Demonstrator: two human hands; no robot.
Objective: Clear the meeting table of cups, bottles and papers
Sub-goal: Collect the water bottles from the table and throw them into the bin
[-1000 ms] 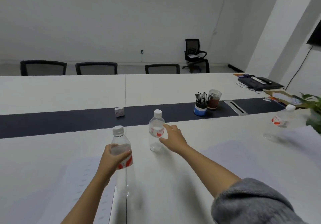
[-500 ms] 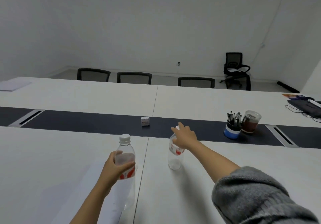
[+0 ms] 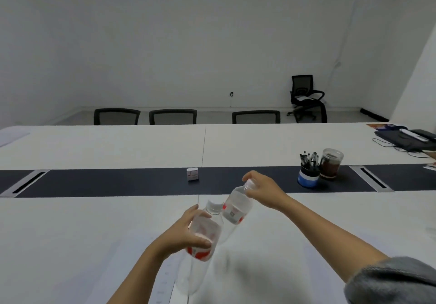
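Note:
Two clear plastic water bottles with red-and-white labels and white caps hang above the white meeting table (image 3: 94, 233). My left hand (image 3: 186, 231) grips the nearer bottle (image 3: 207, 228) around its middle, tilted to the right. My right hand (image 3: 262, 189) holds the second bottle (image 3: 236, 207) by its cap, its body slanting down to the left. The two bottles touch or nearly touch at the nearer bottle's neck. A sheet of paper (image 3: 162, 280) lies on the table under my left forearm.
A dark strip (image 3: 118, 182) runs across the table's middle with a small white box (image 3: 192, 174), a blue pen holder (image 3: 308, 175) and a lidded jar (image 3: 332, 164). Dark devices and cables (image 3: 405, 138) sit far right. Black chairs (image 3: 173, 116) line the far side.
My right hand has lifted the second bottle off the table by its cap and brought it toward the left-hand bottle. My left hand tilted its bottle. The camera has tilted up.

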